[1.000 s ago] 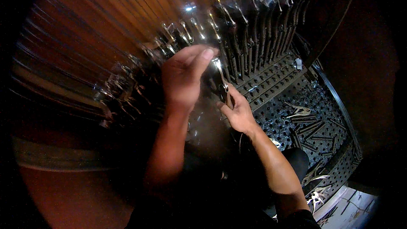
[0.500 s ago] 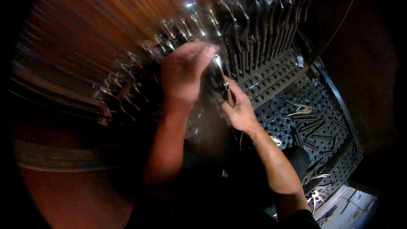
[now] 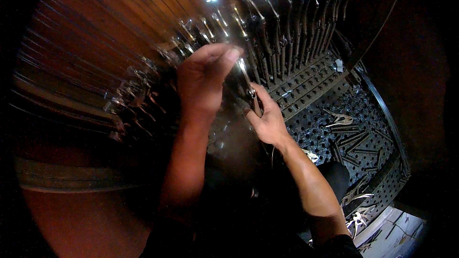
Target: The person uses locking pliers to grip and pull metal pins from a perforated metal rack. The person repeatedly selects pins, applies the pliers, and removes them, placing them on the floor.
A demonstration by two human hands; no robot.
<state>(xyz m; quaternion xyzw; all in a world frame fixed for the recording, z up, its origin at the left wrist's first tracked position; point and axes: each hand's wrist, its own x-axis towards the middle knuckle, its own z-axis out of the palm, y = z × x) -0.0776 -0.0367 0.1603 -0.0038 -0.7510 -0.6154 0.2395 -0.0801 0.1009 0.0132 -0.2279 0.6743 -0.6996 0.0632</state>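
My right hand point(image 3: 268, 122) is closed around a slender metal clamp point(image 3: 247, 77). Its bright tip points up toward my left hand, and its lower end disappears between my fingers. Thumb and forefinger pressed together, my left hand point(image 3: 203, 76) is just left of that tip; whatever it pinches, if anything, is too small or hidden to make out. Behind both hands hangs a row of shiny metal clips point(image 3: 239, 19), with dark thin rods point(image 3: 299, 38) below those on the right. Blur and shadow hide the space between my forearms.
On the right lies a dark perforated panel point(image 3: 318, 114) carrying loose dark rods point(image 3: 356, 144) and a pliers-shaped metal piece point(image 3: 340, 118). More such metal pieces point(image 3: 358, 220) lie at its lower edge. Thin cords point(image 3: 143, 0) run up in front of a brown surface. My knee point(image 3: 334, 177) adjoins the panel.
Both hands have shifted slightly left in the picture, and the clamp has moved with the right one. The grips look the same.
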